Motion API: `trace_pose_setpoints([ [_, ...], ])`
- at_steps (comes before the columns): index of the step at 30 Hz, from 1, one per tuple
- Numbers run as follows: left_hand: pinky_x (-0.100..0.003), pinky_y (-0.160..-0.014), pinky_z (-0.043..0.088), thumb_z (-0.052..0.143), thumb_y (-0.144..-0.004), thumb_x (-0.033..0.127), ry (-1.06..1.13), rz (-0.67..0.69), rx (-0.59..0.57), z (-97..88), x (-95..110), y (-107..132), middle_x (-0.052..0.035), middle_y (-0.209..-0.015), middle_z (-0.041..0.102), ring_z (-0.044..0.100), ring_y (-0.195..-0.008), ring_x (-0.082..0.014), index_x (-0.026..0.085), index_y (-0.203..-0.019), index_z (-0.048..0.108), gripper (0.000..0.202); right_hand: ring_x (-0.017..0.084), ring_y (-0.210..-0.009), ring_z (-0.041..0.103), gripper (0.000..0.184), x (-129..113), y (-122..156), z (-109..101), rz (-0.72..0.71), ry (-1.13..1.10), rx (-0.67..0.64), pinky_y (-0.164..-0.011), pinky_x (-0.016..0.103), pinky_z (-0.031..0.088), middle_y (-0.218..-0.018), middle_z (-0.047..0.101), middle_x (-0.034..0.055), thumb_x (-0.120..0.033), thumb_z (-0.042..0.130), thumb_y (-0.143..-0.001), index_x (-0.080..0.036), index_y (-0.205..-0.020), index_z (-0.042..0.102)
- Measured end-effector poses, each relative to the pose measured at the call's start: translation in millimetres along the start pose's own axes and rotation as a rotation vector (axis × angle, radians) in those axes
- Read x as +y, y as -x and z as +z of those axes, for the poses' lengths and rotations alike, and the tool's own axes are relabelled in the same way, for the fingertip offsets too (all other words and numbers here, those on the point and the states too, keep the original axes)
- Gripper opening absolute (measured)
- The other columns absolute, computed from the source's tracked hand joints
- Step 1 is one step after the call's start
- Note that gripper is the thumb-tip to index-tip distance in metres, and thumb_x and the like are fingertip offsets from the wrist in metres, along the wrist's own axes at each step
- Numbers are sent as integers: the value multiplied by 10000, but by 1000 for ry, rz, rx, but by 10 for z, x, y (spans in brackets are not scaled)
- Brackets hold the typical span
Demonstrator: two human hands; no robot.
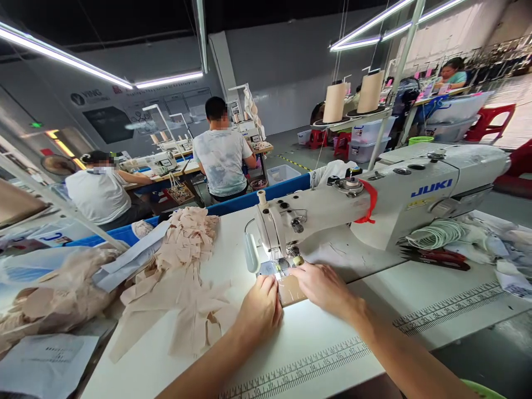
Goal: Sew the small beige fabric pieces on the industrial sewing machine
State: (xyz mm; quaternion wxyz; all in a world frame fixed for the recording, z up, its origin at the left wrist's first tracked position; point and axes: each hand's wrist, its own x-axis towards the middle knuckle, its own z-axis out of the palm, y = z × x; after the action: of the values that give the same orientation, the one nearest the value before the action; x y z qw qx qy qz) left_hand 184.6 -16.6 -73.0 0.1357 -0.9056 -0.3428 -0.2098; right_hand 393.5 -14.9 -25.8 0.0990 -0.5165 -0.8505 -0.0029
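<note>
A white JUKI sewing machine [324, 208] stands on the table, its lamp lighting the needle area. My left hand [258, 309] rests at the left front of the needle plate, fingers closed together, fingertips partly hidden. My right hand [323, 287] reaches in from the right; its fingers are closed beside the presser foot, near a small yellowish knob [298, 260]. What either hand pinches is too small or hidden to tell. Between the hands lies a flat tan patch [290, 290], with thin light threads on it. Beige fabric pieces [180, 310] lie left of my left hand.
A heap of beige cut fabric [189, 233] spreads at the table's left. Red-handled scissors [440, 257] and a pale green coil [436, 235] lie beneath the machine's right side. A printed ruler [299, 377] runs along the front edge. Two thread cones [334, 102] stand behind; co-workers [224, 152] sit ahead.
</note>
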Motion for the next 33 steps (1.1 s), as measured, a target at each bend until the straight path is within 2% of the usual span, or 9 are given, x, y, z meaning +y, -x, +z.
trace_pose_setpoints([
  [5,-400,-810,626,387,-917,145,11,-18,7,30,-45,-68,-158,-1048,680,630,-908,-255,106,-1114,649,331,148,-648,560,270,81,-25,-2,32,-27,17,-584,338,236,-974,682,56,-86,430,-930,-202,-936,674],
  [9,-394,-812,628,397,-900,142,27,-45,27,65,-53,-99,-169,-1042,681,623,-927,-265,86,-1130,648,344,148,-656,562,281,92,-23,-3,47,-53,7,-584,334,233,-1005,685,58,-112,425,-952,-208,-977,688],
  [15,-381,-785,621,413,-889,129,8,-29,33,64,-40,-129,-178,-1014,680,616,-900,-267,73,-1045,674,309,140,-653,545,301,92,-15,8,34,-91,30,-601,322,255,-980,681,55,-94,410,-954,-196,-971,693],
  [21,-374,-732,615,446,-860,118,-12,-18,65,31,-19,-165,-182,-958,685,597,-844,-267,49,-967,687,272,172,-764,609,294,62,-109,128,121,-326,122,-644,295,334,-933,719,83,-216,393,-1013,-169,-896,659],
  [24,-373,-705,610,461,-842,112,-17,-15,90,28,-16,-177,-174,-938,685,589,-826,-266,55,-957,684,257,159,-688,600,303,68,-202,191,198,-401,153,-622,276,360,-814,720,66,-293,394,-1020,-179,-855,621],
  [27,-367,-691,606,474,-830,111,-39,-4,101,32,-17,-184,-165,-922,685,588,-814,-263,62,-941,683,242,136,-573,548,373,88,-277,223,244,-468,173,-605,256,376,-609,632,10,-323,373,-1021,-204,-703,528],
  [29,-365,-696,605,484,-822,112,-62,5,104,36,-17,-185,-159,-919,686,591,-809,-261,64,-932,687,236,131,-553,535,389,99,-290,224,252,-497,180,-605,250,380,-557,590,-5,-338,389,-1011,-213,-652,474],
  [33,-369,-703,608,490,-818,108,-79,10,92,47,-32,-181,-149,-912,685,594,-803,-260,77,-920,688,225,131,-562,545,304,103,-228,195,259,-536,202,-598,240,369,-563,580,-25,-377,442,-991,-220,-735,495],
])
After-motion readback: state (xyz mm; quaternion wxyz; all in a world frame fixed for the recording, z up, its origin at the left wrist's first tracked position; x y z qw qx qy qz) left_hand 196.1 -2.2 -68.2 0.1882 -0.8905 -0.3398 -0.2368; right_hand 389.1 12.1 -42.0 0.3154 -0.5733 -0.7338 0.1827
